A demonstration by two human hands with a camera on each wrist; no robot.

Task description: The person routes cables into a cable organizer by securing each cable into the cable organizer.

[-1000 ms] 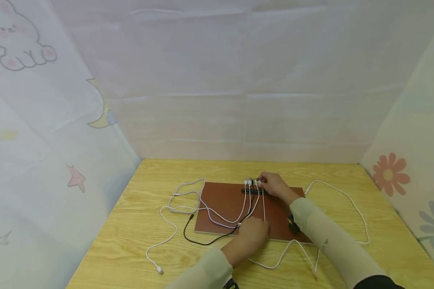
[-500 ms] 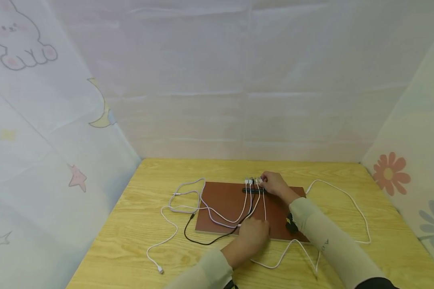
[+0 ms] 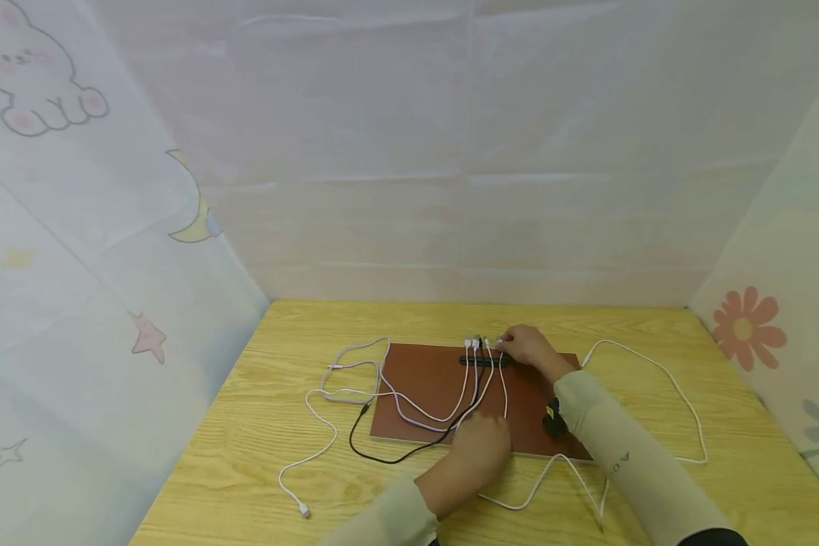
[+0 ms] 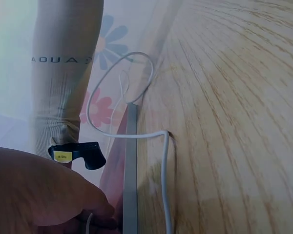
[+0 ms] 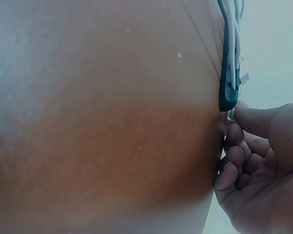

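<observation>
My right hand point(image 3: 531, 346) pinches the plug end of a white charging cable point(image 3: 505, 390) at the right end of a black cable clip holder point(image 3: 486, 362). The holder lies along the back edge of a brown board point(image 3: 412, 383). Several other cable plugs point(image 3: 476, 343) stand in a row at the holder, their cords trailing forward. Thumb and fingertip meet just past the holder's end point(image 5: 228, 101) in the right wrist view. Near the board's front edge, my left hand point(image 3: 479, 449) grips the white cable lower down; a bit of it shows at the fingers in the left wrist view.
A black cable point(image 3: 389, 460) and a white cable with its connector point(image 3: 304, 510) lie to the left on the wooden table point(image 3: 246, 425). A lilac cable point(image 3: 348, 349) loops at the board's left. White cord point(image 3: 676, 387) curves around the right. Printed cloth walls point(image 3: 409, 189) surround the table.
My right hand has shifted slightly right with the white plug, away from the other plugs. The cord between the hands now bows a little. My left hand stays near the front edge.
</observation>
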